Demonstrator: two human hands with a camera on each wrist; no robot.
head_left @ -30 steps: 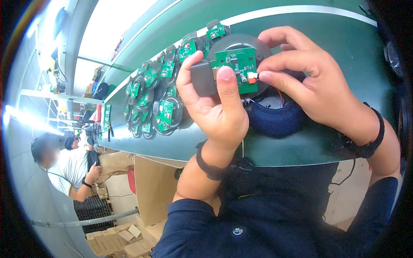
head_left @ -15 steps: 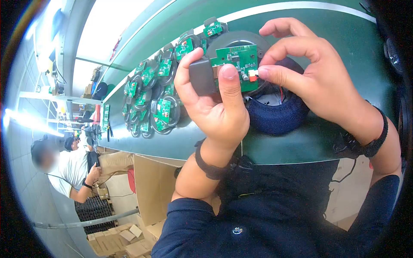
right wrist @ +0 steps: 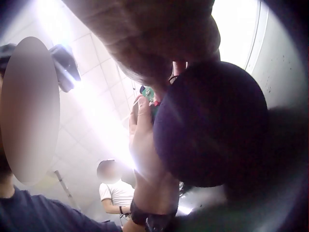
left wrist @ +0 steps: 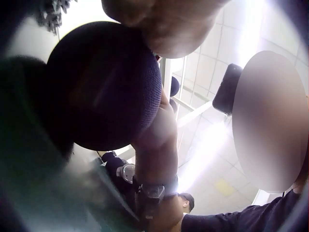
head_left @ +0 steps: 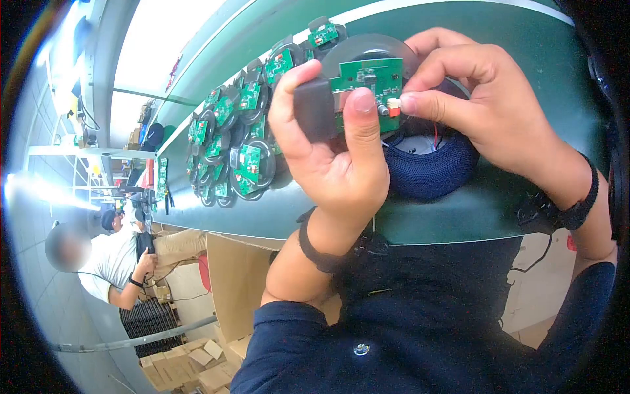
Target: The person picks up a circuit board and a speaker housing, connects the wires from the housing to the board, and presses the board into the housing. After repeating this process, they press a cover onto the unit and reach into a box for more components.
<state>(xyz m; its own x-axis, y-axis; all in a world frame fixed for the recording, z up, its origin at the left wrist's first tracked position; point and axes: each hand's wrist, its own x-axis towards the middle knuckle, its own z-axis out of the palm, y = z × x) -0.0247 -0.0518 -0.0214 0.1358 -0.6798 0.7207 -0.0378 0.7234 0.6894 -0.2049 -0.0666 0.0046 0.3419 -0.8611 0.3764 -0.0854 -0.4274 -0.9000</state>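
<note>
In the head view, my left hand (head_left: 338, 161) grips a round dark plastic part carrying a green circuit board (head_left: 371, 69) and a black block (head_left: 314, 108), thumb over the board's front. At the board's right edge sits a small white and red connector (head_left: 394, 108). My right hand (head_left: 489, 105) pinches at this connector with thumb and forefinger; the fingertips hide what is between them. Below lies a round navy fabric-covered body (head_left: 430, 174), with red and dark wires at its opening. Its domed fabric side (right wrist: 212, 125) fills much of the right wrist view.
Several dark round parts with green boards (head_left: 249, 161) crowd the green table (head_left: 295, 213) to the left. A cardboard box (head_left: 233, 282) stands below the table edge. Farther left is another person (head_left: 115, 276) in a white shirt; more cartons (head_left: 177, 368) sit on the floor.
The board and both hands have shifted slightly right in the head view, partly with the camera's own motion. My right fingertips stay at the connector throughout.
</note>
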